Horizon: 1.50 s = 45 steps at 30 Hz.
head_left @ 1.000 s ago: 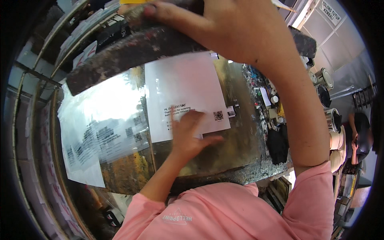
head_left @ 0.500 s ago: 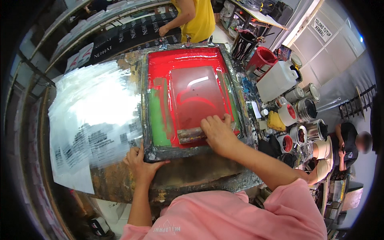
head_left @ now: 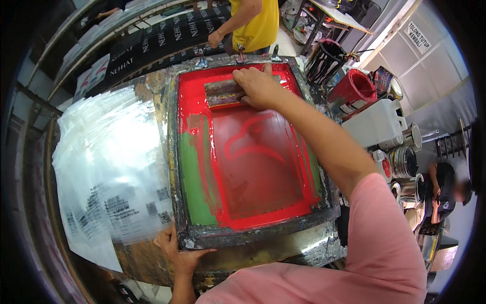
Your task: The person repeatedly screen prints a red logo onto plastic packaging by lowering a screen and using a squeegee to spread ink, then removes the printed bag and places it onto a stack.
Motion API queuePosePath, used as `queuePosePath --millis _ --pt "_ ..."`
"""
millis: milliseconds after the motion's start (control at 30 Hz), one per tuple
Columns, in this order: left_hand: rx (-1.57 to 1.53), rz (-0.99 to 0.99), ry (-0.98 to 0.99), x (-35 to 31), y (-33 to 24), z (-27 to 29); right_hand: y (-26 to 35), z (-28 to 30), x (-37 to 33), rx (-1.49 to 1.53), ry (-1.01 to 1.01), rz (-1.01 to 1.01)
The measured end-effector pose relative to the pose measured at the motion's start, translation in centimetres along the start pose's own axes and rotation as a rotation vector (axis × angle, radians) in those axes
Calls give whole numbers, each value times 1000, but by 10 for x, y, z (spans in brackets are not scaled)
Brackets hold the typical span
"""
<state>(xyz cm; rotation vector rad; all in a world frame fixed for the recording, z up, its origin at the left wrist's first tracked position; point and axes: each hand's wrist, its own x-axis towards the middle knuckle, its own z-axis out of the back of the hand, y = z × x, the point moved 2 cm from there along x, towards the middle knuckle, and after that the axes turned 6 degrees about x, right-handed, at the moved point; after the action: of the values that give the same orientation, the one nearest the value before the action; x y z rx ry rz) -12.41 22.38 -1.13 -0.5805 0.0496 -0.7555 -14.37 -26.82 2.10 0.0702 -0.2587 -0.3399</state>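
A dark-edged screen printing frame (head_left: 263,231) lies on the worn table. Inside it, bright red ink (head_left: 190,104) rings a darker printing area (head_left: 263,177) with a curved red shape, and green strips (head_left: 197,182) show at the sides. My right hand (head_left: 259,88) grips a wooden squeegee (head_left: 221,95) near the far end of the screen; red ink lies along the squeegee's lower edge. At the near left corner, my left hand (head_left: 179,256) holds the frame, thumb along its near edge and fingers by its left side.
Shiny plastic sheets (head_left: 106,162) overlap left of the frame. Metal clamps (head_left: 240,54) stand at its far edge. To the right are a red-stained bucket (head_left: 354,88), a white jerrycan (head_left: 377,121) and paint cans (head_left: 411,187). A person in yellow (head_left: 255,23) is beyond the table; another (head_left: 441,190) is at right.
My right hand has moved the squeegee from the near end of the screen to the far end. My left hand stays at the frame's corner. The view has shifted somewhat.
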Motion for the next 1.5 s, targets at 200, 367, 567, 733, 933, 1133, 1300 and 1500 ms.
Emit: queuePosePath --millis 200,367,567,733,933,1133,1300,1500 --pt "-414 37 -42 -18 18 -27 1 1 3 -119 -155 -32" --pt "-259 -81 -92 -13 25 -28 79 29 -101 -211 -186 4" --pt "-821 18 -125 -1 -13 -13 185 130 -220 70 23 -113" --pt "-812 -168 -385 91 -59 26 174 230 -172 0 -360 -53" --pt "84 -409 -253 284 -22 -79 160 307 -102 -18 -446 5" --pt "-64 -525 -499 272 -53 -86 155 304 -85 53 -332 -14" --pt "-92 -252 -285 264 -37 -52 147 311 -89 99 -345 -59" --pt "-72 219 -674 159 115 43 154 301 -95 21 -362 -79"
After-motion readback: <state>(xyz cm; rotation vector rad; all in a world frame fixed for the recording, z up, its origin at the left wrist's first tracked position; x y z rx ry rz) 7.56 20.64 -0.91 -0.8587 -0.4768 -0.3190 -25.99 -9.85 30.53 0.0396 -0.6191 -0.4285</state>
